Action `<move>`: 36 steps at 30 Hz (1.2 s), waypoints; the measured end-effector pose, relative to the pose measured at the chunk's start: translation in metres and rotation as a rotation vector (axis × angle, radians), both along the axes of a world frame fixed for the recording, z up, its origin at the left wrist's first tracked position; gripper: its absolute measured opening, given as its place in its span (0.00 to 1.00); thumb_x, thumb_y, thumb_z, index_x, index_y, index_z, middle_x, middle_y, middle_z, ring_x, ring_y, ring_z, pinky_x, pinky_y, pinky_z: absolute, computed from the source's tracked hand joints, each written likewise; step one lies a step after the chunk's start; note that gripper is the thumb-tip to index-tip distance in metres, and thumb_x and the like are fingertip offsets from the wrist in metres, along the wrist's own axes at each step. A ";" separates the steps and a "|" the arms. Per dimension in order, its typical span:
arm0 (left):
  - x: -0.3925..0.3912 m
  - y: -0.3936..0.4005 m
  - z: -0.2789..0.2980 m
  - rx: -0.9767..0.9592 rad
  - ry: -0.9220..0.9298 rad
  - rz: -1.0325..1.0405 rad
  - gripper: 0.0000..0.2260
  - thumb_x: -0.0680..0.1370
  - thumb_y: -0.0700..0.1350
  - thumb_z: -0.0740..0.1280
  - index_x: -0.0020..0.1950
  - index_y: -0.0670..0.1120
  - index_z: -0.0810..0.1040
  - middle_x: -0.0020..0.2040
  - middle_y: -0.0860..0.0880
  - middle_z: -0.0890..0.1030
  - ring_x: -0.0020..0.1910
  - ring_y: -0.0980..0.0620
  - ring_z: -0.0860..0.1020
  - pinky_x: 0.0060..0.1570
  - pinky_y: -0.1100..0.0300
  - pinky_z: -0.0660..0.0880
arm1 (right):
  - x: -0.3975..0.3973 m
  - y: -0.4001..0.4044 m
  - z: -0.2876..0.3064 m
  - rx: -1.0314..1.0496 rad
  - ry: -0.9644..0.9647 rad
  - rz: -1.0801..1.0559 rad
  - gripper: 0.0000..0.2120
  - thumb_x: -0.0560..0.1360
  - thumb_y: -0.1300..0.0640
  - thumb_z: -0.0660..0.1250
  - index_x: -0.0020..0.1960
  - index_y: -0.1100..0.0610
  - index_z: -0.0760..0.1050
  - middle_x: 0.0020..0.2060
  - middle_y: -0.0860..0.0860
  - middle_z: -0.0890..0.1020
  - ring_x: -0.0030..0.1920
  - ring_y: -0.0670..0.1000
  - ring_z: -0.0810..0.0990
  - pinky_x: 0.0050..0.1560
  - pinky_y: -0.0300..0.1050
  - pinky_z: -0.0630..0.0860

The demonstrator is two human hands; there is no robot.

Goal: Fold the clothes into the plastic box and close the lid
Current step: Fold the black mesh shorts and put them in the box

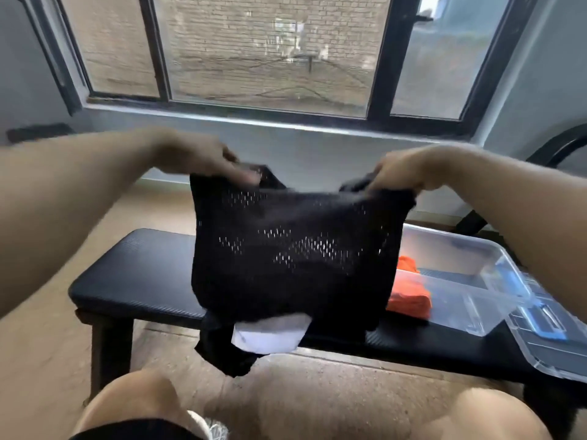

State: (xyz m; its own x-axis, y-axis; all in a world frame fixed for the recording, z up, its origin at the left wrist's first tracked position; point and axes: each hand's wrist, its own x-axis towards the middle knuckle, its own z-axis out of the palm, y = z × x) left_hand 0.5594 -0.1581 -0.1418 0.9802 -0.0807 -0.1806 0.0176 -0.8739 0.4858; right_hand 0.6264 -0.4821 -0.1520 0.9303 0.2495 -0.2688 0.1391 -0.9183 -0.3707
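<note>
A black mesh garment [292,252] hangs in the air above the bench, with a white patch at its lower edge. My left hand [203,157] pinches its top left corner and my right hand [409,171] pinches its top right corner. The clear plastic box [470,258] stands open on the right part of the bench, partly hidden behind the garment. A folded orange cloth [411,301] lies inside the box. The clear lid [549,341] with blue latches lies to the right of the box.
The black padded bench [136,274] runs left to right in front of me, over a tan floor. My bare knees show at the bottom. A large window fills the wall behind. A black chair frame [559,147] stands at the far right.
</note>
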 end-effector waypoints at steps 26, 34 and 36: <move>-0.009 -0.007 -0.081 -0.230 -0.512 -0.042 0.10 0.72 0.46 0.70 0.46 0.40 0.82 0.37 0.42 0.80 0.35 0.45 0.78 0.40 0.55 0.73 | -0.009 0.010 -0.041 0.110 -0.497 0.255 0.11 0.73 0.64 0.67 0.38 0.49 0.74 0.37 0.51 0.80 0.42 0.55 0.78 0.43 0.47 0.73; -0.059 0.005 -0.116 -0.421 0.241 -0.189 0.05 0.66 0.39 0.69 0.35 0.48 0.75 0.33 0.42 0.78 0.30 0.46 0.77 0.28 0.61 0.72 | -0.083 -0.003 -0.086 -0.045 0.355 0.479 0.05 0.78 0.59 0.70 0.47 0.49 0.81 0.38 0.43 0.83 0.39 0.43 0.82 0.39 0.40 0.82; -0.060 0.011 -0.126 -0.384 0.444 -0.241 0.08 0.64 0.36 0.71 0.38 0.48 0.78 0.38 0.41 0.80 0.36 0.45 0.80 0.32 0.58 0.76 | -0.092 -0.004 -0.097 -0.100 0.596 0.447 0.02 0.78 0.57 0.71 0.50 0.51 0.80 0.42 0.47 0.84 0.40 0.47 0.84 0.34 0.43 0.83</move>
State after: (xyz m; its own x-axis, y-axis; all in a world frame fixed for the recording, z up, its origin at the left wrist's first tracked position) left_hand 0.4991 -0.1466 -0.2683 0.7648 -0.4298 -0.4800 0.1139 -0.6431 0.7573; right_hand 0.5340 -0.4861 -0.2490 0.4356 0.5175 -0.7365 0.3085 -0.8545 -0.4179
